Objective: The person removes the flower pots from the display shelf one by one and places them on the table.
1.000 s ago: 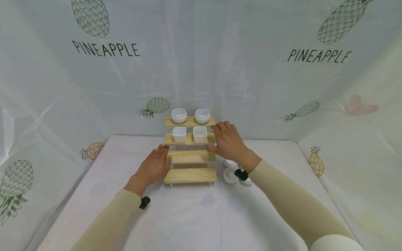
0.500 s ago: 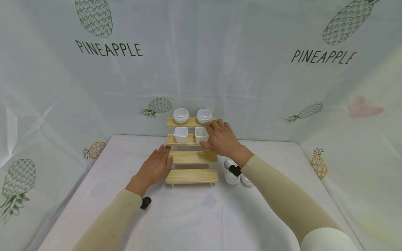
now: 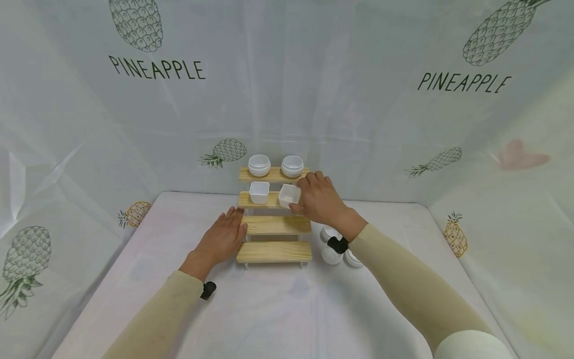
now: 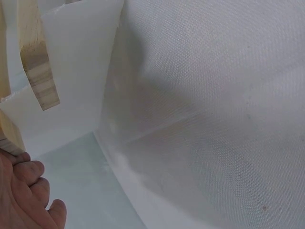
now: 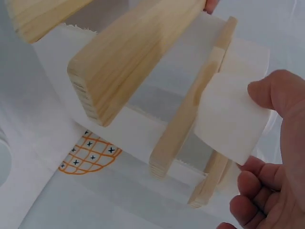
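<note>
The right hand pinches a white square cup between thumb and fingers, at the right end of the second shelf from the top of a four-tier wooden stand. The cup is tipped, its right side lost behind the fingers; whether its base touches the board I cannot tell (the right wrist view shows mostly its outer walls). The left hand lies along the stand's left edge, fingers extended and close together, fingertips meeting a board's end; the left wrist view cuts off most of this hand.

Another square cup sits upright towards the left end of that same shelf. On the top shelf stand a left round bowl and a right round bowl. Right of the stand, a few white dishes lie partly under the right wrist and its black device, so their number is hard to make out.

The stand is near the back edge of the tabletop, which wears a pale, faintly blotched cover. Whitish sheeting encloses the space, creased and printed with pineapples (the upper ones cropped by the frame).
</note>
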Demonstrator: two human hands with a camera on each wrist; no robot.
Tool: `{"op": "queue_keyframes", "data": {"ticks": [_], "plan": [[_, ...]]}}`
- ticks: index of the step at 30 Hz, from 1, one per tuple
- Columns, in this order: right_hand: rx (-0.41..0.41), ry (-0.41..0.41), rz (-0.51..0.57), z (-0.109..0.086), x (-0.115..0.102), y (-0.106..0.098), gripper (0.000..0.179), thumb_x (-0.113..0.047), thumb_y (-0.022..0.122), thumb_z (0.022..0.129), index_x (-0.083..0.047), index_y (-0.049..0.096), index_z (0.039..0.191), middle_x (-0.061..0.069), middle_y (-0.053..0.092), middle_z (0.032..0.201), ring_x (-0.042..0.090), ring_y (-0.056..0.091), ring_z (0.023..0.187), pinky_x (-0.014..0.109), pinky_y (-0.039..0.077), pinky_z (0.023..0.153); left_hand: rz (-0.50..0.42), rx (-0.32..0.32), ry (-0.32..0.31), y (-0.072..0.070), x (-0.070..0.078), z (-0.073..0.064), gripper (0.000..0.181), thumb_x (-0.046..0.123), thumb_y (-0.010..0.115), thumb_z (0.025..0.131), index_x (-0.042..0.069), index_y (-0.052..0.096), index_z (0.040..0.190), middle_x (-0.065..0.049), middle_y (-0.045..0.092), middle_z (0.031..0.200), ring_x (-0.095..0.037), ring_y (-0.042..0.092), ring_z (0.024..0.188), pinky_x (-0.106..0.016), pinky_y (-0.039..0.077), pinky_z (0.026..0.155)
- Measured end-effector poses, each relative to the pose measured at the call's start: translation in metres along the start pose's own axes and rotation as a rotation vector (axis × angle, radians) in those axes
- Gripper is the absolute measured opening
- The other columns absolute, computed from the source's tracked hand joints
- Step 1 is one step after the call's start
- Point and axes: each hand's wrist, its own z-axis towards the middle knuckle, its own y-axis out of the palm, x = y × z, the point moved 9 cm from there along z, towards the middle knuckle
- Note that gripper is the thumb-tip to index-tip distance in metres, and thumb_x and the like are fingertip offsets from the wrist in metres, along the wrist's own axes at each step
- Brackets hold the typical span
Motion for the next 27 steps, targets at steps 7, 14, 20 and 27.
{"op": "queue_keyframes", "data": {"ticks": [7,14,20,27], "plan": [[0.081,-0.06,-0.019,-0.011,-0.005,-0.008,0.059,-0.048,0.078,0.092,0.002,0.064,0.12,0.014,0.059,0.101,0.033,0.051,0.091,0.043,0.045,0.076,0.004,-0.001,0.007,0.002,-0.001,0.002,0.07,0.044,0.016,0.116,-0.006,0.022,0.165,-0.022,0.026,0.172,-0.037,0.019,0.163,-0.055,0.019,0.133],[0.065,-0.044,-0.022,-0.026,0.001,-0.013,0.056,-0.047,0.077,0.093,0.0,0.064,0.12,0.014,0.062,0.106,0.033,0.051,0.094,0.041,0.044,0.077,-0.007,-0.01,0.005,0.001,0.0,0.001,0.07,0.044,0.017,0.117,-0.006,0.022,0.165,-0.022,0.025,0.172,-0.037,0.019,0.163,-0.055,0.019,0.133],[0.083,-0.059,-0.041,-0.041,0.006,-0.019,0.056,-0.047,0.077,0.093,0.002,0.065,0.119,0.016,0.063,0.107,0.033,0.051,0.092,0.04,0.043,0.077,-0.01,-0.002,-0.001,-0.002,0.003,0.0,0.067,0.041,0.022,0.117,-0.007,0.024,0.164,-0.024,0.028,0.171,-0.038,0.02,0.162,-0.056,0.02,0.132],[0.087,-0.06,-0.035,-0.061,0.01,-0.019,0.057,-0.046,0.078,0.091,0.002,0.066,0.119,0.017,0.064,0.108,0.034,0.053,0.093,0.042,0.045,0.078,-0.004,0.011,0.01,-0.002,0.002,0.001,0.067,0.04,0.021,0.117,-0.008,0.025,0.164,-0.024,0.029,0.171,-0.039,0.021,0.162,-0.056,0.021,0.132]]}}
